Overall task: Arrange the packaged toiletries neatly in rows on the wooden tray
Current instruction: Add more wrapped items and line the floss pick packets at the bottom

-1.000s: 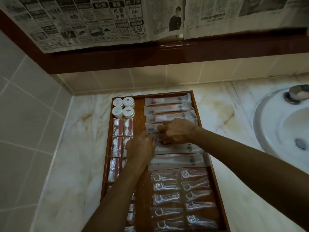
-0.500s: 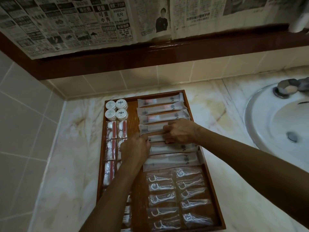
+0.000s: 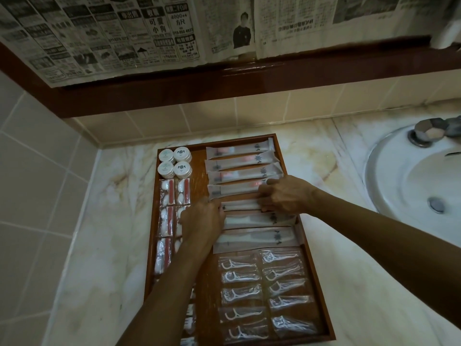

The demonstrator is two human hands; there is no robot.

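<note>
Nearest me, ten clear crinkly floss-pick packets lie in two columns of five in the wooden tray. Beyond them run seven long frosted sachets. The left hand and right hand each pinch an end of the fifth sachet, fingers curled on it. Cotton-bud packs line the left side; four round white jars fill the far corner. The marble counter is glossy.

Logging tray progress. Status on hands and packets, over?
Left hand and right hand each grip an end of one long white packet. It lies mid-row on the brown wooden tray. Nothing in the way.
</note>
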